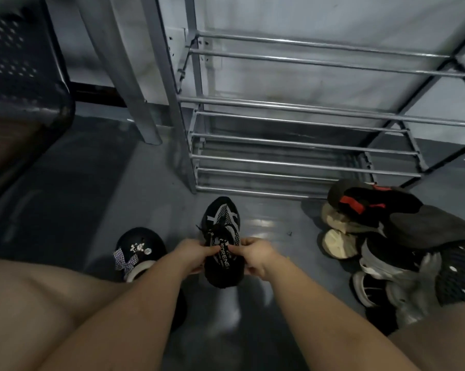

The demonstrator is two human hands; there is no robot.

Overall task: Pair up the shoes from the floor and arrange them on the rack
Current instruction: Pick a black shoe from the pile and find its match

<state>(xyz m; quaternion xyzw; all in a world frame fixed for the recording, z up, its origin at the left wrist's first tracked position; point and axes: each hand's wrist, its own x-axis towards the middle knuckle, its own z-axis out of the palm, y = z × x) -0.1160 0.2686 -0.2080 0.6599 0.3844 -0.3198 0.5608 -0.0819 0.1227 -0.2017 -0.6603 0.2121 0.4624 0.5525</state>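
1. At the far left stands a dark perforated metal seat (pixel 17 76), only partly in view, with a grey post (pixel 135 84) beside it rising from the grey floor (pixel 79 183).
2. Lower left, on the floor near the person's knee, sits a black clog (pixel 140 250) decorated with small charms and a checked bow.
3. In the centre, both hands hold one black sneaker (pixel 222 236) with white markings and lettering on its tongue. Its toe points away, toward the rack.
4. The left hand (pixel 190 254) pinches the sneaker's left edge near the tongue, fingers curled around it.
5. The right hand (pixel 258 254) grips the opposite edge in the same way, fingers curled on the collar.
6. Behind the sneaker, against the wall, stands the grey metal shoe rack (pixel 306 162). Its tiers are pairs of horizontal bars, and no shoes show on the visible tiers.
7. At the right, on the floor just in front of the rack's right end, lies a pile of shoes (pixel 397 250) heaped on each other: a black one with red accents on top, tan-soled ones beneath, grey and black ones nearer the person.
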